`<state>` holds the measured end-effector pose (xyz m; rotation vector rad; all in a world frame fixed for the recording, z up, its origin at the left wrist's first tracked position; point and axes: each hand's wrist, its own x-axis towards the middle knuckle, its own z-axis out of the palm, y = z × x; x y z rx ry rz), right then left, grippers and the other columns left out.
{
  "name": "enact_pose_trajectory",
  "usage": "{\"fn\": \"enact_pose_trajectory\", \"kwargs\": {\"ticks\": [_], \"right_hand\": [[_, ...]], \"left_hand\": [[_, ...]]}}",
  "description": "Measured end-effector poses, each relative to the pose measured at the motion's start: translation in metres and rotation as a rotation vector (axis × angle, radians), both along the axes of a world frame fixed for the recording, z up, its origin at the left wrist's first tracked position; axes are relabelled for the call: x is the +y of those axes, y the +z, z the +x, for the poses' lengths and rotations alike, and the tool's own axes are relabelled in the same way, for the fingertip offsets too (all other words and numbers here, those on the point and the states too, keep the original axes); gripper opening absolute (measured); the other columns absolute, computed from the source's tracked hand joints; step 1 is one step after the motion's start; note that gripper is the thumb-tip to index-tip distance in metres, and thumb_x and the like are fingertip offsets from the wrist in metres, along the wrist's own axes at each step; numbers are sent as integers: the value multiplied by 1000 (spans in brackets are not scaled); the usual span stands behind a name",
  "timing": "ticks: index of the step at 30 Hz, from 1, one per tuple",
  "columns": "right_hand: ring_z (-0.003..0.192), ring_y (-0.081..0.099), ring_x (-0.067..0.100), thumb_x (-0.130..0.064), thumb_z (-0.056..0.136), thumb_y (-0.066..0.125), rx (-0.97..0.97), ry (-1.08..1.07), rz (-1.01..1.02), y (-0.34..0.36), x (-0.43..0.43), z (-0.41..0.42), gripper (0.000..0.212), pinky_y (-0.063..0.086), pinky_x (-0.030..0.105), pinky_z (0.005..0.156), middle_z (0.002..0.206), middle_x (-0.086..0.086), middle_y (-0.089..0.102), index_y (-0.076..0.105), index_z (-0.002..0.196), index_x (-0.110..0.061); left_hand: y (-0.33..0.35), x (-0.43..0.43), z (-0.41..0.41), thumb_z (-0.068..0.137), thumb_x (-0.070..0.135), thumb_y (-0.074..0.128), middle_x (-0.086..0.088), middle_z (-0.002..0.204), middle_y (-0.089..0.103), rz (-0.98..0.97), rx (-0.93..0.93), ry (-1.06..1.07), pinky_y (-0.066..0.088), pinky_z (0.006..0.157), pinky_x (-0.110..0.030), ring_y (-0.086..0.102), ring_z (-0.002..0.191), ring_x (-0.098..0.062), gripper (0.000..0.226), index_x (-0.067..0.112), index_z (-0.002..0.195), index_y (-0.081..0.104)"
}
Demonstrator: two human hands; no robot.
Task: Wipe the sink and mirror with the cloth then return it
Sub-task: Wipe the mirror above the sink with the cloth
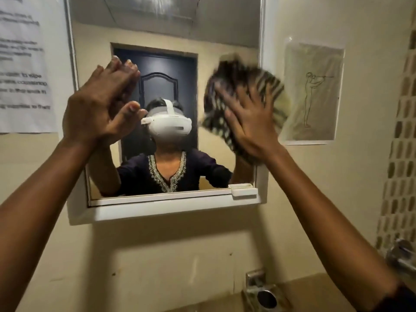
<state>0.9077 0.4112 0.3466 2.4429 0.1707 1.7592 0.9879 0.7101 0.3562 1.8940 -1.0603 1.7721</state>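
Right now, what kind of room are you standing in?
Most likely a small bathroom or washroom: a wall mirror in a white frame, a tap over a sink, and tiled wall.

the white-framed rectangular wall mirror [166, 30] hangs in the middle of the wall. left of it is a printed paper notice [24, 64]; right of it is a paper line drawing of a figure [313, 93]. the left hand [96, 104] lies against the mirror's left part. the right hand [252, 122] presses a patterned fabric cloth [243, 86] on the mirror's right part. below the mirror sits a metal tap fitting [261, 289], with a metal wall fixture [403, 255] to its right.
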Motion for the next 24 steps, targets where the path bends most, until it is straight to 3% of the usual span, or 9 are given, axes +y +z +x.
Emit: {"fn": "enact_pose_trajectory", "kwargs": {"ticks": [4,6,11,14,16,19,21,24], "right_hand": [[141,14,14,-42,99,19,278,140,-92,-113,-30,-29,44,-11,38,117,140,5,49,39,137,-31],[142,13,12,-40,100,21,350,203,-155,-135,-38,-32,43,-8,40,118,137,-4,49,43,134,-29],[138,26,29,-37,96,38,190,98,-480,-137,-5,-11,36,9,59,114,128,4,60,48,129,-27],[139,25,33,-27,90,52,162,105,-721,-139,53,9,46,11,57,113,134,6,54,44,135,-26],[139,27,31,-8,89,37,143,80,-921,-140,109,31,56,13,48,114,141,5,48,37,140,-29],[137,34,20,21,80,-13,170,-96,-1216,-145,191,71,89,26,36,114,149,-2,36,29,144,-25],[138,30,20,29,74,-15,185,-254,-1358,-145,220,84,90,27,33,114,152,5,25,18,146,-14],[141,22,24,13,90,-2,230,-174,-1285,-137,213,77,68,22,41,115,156,6,18,11,148,-20]], "left_hand": [[2,-1,-2,91,44,43,-10,149,40,8,7,-8,13,118,-23,23,143,-16,62,15,144,37],[2,-1,0,90,44,46,-10,149,40,-9,1,-1,15,118,-24,24,143,-15,63,14,145,36],[1,-4,1,88,42,56,-8,149,41,-18,9,-23,20,119,-31,27,143,-21,65,15,144,37],[0,-4,-2,89,41,57,-9,148,41,-30,23,-48,22,118,-34,29,143,-21,64,14,143,38],[1,-3,-4,89,41,55,-8,149,41,-23,44,-66,22,119,-34,28,143,-21,63,14,143,38],[1,1,-4,90,42,52,-8,149,41,-10,74,-86,24,119,-37,28,143,-21,62,15,144,38],[2,2,-4,90,43,50,-9,150,40,23,92,-106,24,119,-39,28,143,-22,62,15,144,37],[3,8,-3,90,41,49,-10,149,40,62,99,-113,25,119,-41,29,143,-23,61,14,143,38]]}}
